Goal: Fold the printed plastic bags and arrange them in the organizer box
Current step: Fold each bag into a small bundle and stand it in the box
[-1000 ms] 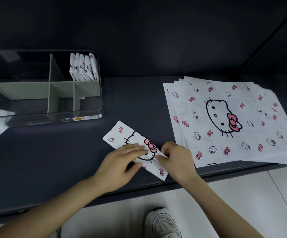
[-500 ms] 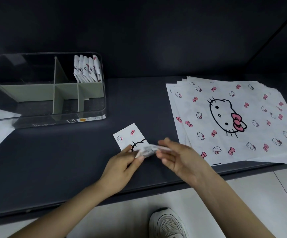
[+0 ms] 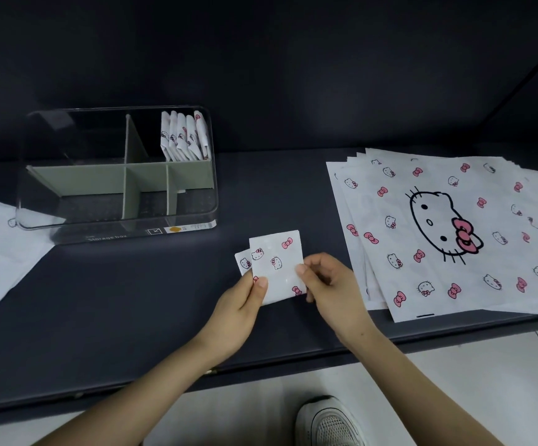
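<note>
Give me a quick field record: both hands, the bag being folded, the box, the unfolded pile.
Bag in work: folded bag, small rectangle, over the dark table
Left hand: pinches its left edge
Right hand: pinches its right edge
Organizer box: clear, green dividers, far left
Stored bags: upright in its back right compartment
Unfolded pile: flat, fanned, at right

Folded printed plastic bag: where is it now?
Head view, centre: folded printed plastic bag pinched by left hand and right hand, between the clear organizer box and the flat bag stack.
</note>
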### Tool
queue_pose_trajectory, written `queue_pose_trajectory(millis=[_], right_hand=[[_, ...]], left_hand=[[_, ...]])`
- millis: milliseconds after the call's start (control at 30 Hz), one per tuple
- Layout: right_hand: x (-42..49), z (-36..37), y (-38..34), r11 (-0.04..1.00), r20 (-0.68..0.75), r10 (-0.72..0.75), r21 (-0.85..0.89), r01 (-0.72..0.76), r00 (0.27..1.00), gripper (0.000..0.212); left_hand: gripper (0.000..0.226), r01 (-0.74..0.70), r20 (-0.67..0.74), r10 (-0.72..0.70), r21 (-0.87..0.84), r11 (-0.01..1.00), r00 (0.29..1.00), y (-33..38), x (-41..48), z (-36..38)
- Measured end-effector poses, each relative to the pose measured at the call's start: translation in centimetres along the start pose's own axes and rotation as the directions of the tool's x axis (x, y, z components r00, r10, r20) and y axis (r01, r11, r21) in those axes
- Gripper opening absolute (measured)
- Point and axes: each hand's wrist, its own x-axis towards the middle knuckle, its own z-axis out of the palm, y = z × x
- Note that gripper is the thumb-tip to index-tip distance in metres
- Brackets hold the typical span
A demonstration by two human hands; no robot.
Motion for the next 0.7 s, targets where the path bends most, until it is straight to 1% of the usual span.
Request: queue_pose_trajectory(millis=[67, 133, 200, 267, 333, 400, 467, 500, 600, 633, 700], right_hand=[[-0.4, 0.3, 0.5, 0.995, 0.005, -0.029, -0.091, 0.029, 1.0, 0.009], [-0.5, 0.7, 1.0, 0.966, -0.015, -0.081, -0.248, 0.075, 0.997, 0.009], [-0.4, 1.0, 1.1, 0.918, -0.004, -0.129, -0.379, 0.118, 0.992, 0.009], [-0.3, 1.1, 1.0, 0.873, 0.015, -0.152, -0.467, 0.141, 0.988, 0.009], [-0.2, 1.2, 1.1, 0.833, 0.028, -0.176, -0.528, 0.164, 0.984, 0.011], [-0.2, 1.3, 1.3, 0.801, 0.042, -0.204, -0.567, 0.191, 0.978, 0.011], [-0.1, 1.3, 1.4, 0.781, 0.053, -0.206, -0.593, 0.197, 0.977, 0.012], [0.0, 1.3, 1.3, 0.776, 0.056, -0.2, -0.601, 0.193, 0.978, 0.012], [0.1, 1.4, 1.0, 0.77, 0.072, -0.198, -0.606, 0.201, 0.978, 0.011], [0.1, 1.4, 1.0, 0.771, 0.076, -0.197, -0.604, 0.202, 0.978, 0.011], [0.1, 1.4, 1.0, 0.795, 0.068, -0.186, -0.576, 0.191, 0.98, 0.01]], left_hand=[[0.024, -0.029, -0.01, 0.03, 0.028, 0.999, 1.0, 0.1, 0.0, -0.1], [0.017, -0.049, -0.05, 0.05, 0.025, 0.999, 0.997, 0.2, -0.2, 0.0], [0.028, -0.079, -0.115, 0.082, 0.03, 0.996, 0.99, 0.3, -0.7, 0.3], [0.033, -0.133, -0.229, 0.17, 0.168, 0.977, 0.959, -0.3, -1.0, 0.2], [0.043, -0.159, -0.317, 0.278, 0.355, 0.921, 0.907, -1.2, -1.1, -0.4], [0.046, -0.162, -0.301, 0.345, 0.496, 0.853, 0.889, -2.0, -1.0, -1.2], [0.045, -0.152, -0.27, 0.363, 0.576, 0.803, 0.892, -2.4, -1.0, -1.7], [0.043, -0.158, -0.253, 0.375, 0.602, 0.783, 0.892, -2.4, -1.0, -1.7], [0.035, -0.207, -0.222, 0.454, 0.664, 0.719, 0.863, -2.6, -1.0, -1.5], [0.034, -0.207, -0.222, 0.463, 0.677, 0.707, 0.858, -2.6, -1.0, -1.5], [0.036, -0.183, -0.237, 0.441, 0.67, 0.72, 0.866, -2.5, -0.9, -1.9]])
